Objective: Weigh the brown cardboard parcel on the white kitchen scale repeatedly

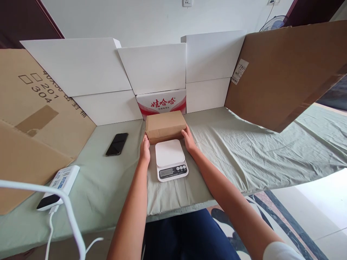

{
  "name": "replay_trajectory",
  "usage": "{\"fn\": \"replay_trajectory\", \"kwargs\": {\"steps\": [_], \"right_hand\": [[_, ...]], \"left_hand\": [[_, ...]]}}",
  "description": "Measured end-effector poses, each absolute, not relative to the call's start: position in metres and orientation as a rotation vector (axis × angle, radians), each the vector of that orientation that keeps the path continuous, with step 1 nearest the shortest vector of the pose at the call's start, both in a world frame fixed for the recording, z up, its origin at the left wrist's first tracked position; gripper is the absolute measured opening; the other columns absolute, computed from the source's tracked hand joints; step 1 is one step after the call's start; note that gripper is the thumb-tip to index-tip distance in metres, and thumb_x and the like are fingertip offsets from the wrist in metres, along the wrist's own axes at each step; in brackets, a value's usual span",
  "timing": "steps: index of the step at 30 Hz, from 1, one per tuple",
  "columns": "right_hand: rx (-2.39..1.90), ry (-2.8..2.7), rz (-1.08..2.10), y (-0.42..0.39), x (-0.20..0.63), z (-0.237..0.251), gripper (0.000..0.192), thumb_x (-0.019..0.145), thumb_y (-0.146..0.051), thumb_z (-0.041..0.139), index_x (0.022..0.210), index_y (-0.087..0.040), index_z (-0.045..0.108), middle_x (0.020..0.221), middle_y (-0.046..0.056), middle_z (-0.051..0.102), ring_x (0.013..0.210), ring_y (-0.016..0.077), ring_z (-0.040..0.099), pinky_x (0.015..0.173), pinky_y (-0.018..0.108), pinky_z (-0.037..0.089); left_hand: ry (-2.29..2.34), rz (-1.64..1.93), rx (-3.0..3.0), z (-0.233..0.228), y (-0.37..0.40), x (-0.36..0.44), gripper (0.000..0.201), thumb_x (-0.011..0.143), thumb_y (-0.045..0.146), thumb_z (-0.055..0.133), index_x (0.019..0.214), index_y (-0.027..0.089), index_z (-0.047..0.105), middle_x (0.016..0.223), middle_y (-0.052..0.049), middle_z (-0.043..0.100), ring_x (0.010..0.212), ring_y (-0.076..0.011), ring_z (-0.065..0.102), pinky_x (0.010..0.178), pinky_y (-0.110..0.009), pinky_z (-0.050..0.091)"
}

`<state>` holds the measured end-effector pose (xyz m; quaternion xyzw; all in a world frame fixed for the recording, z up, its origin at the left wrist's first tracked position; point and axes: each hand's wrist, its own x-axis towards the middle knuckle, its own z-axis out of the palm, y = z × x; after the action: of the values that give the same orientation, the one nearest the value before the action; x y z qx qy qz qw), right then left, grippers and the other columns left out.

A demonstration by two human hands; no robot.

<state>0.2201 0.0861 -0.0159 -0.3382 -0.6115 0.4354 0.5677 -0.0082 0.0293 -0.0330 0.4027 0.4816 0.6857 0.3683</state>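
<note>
box (165,126) behind scale (170,159) | phone (117,144) left of both | power bank (59,186) nearer, far left

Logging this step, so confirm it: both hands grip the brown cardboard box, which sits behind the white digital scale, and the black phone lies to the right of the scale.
One detail is wrong. The head view shows the black phone lying left of the white digital scale, not right. The rest stands: the left hand and right hand grip the brown cardboard box behind the scale.

Open cloth right of the scale (171,159), phone (117,144) on the left, white cardboard wall (151,68) blocking behind
</note>
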Motion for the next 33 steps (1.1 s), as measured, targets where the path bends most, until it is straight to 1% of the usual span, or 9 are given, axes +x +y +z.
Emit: {"fn": "replay_trajectory", "kwargs": {"steps": [8,13,16,18,20,24,26,30,33], "right_hand": [[-0.763,-1.457,0.964,0.084,0.22,-0.013,0.071,0.097,-0.058,0.047,0.16,-0.029,0.032,0.166,0.003,0.04,0.154,0.0276,0.034,0.13,0.048,0.024],[-0.7,-1.49,0.85,0.064,0.225,0.003,0.074,0.097,-0.066,0.043,0.161,-0.034,0.025,0.168,0.001,0.033,0.156,0.0247,0.031,0.13,0.045,0.026],[-0.706,-1.546,0.812,0.034,0.237,0.007,0.077,0.097,-0.069,0.042,0.162,-0.036,0.02,0.171,0.001,0.026,0.159,0.0253,0.024,0.131,0.046,0.024],[-0.737,-1.577,0.797,0.011,0.248,0.002,0.079,0.097,-0.07,0.043,0.163,-0.036,0.016,0.172,0.002,0.023,0.16,0.0274,0.02,0.132,0.05,0.021],[-0.783,-1.601,0.769,-0.01,0.257,-0.006,0.082,0.096,-0.071,0.043,0.164,-0.038,0.012,0.17,0.003,0.023,0.16,0.0293,0.019,0.131,0.053,0.018],[-0.846,-1.643,0.775,-0.033,0.268,-0.017,0.087,0.095,-0.071,0.043,0.165,-0.032,0.01,0.167,0.009,0.026,0.157,0.0323,0.023,0.129,0.055,0.022],[-0.851,-1.655,0.779,-0.035,0.269,-0.019,0.085,0.096,-0.07,0.043,0.165,-0.031,0.01,0.167,0.009,0.027,0.156,0.0327,0.024,0.128,0.055,0.023],[-0.83,-1.641,0.784,-0.033,0.267,-0.017,0.082,0.097,-0.068,0.043,0.164,-0.032,0.013,0.167,0.009,0.026,0.157,0.0328,0.022,0.129,0.057,0.02],[-0.829,-1.617,0.82,-0.031,0.266,-0.016,0.082,0.097,-0.067,0.044,0.164,-0.032,0.012,0.166,0.01,0.027,0.158,0.0322,0.018,0.128,0.057,0.024]], "left_hand": [[1.269,1.753,1.132,-0.031,0.029,-0.012,0.073,0.095,0.067,0.048,0.154,0.024,0.048,0.164,-0.008,0.043,0.154,-0.0252,0.033,0.126,-0.039,0.026],[1.238,1.84,1.364,-0.009,0.003,-0.005,0.076,0.093,0.067,0.051,0.155,0.022,0.047,0.162,-0.01,0.045,0.154,-0.0271,0.034,0.126,-0.038,0.024],[1.179,1.883,1.381,-0.001,-0.029,0.005,0.083,0.091,0.072,0.049,0.156,0.021,0.046,0.164,-0.011,0.042,0.155,-0.0289,0.032,0.126,-0.039,0.025],[1.189,1.877,1.307,-0.004,-0.056,0.012,0.086,0.088,0.076,0.051,0.154,0.02,0.048,0.163,-0.012,0.043,0.155,-0.0305,0.031,0.126,-0.04,0.026],[1.217,1.838,1.223,-0.013,-0.082,0.018,0.087,0.087,0.077,0.051,0.153,0.021,0.051,0.163,-0.012,0.044,0.155,-0.0311,0.031,0.126,-0.042,0.026],[1.239,1.808,1.113,-0.03,-0.12,0.026,0.084,0.087,0.08,0.046,0.151,0.026,0.054,0.162,-0.011,0.045,0.154,-0.0313,0.032,0.127,-0.046,0.024],[1.26,1.826,1.079,-0.032,-0.126,0.028,0.086,0.085,0.082,0.045,0.151,0.027,0.054,0.161,-0.011,0.046,0.153,-0.0322,0.034,0.126,-0.048,0.025],[1.299,1.825,1.068,-0.03,-0.124,0.029,0.089,0.085,0.084,0.042,0.152,0.026,0.052,0.163,-0.012,0.043,0.152,-0.0334,0.036,0.125,-0.05,0.027],[1.325,1.819,1.06,-0.03,-0.121,0.029,0.089,0.085,0.084,0.04,0.152,0.026,0.052,0.163,-0.013,0.042,0.152,-0.0335,0.036,0.125,-0.05,0.027]]}}
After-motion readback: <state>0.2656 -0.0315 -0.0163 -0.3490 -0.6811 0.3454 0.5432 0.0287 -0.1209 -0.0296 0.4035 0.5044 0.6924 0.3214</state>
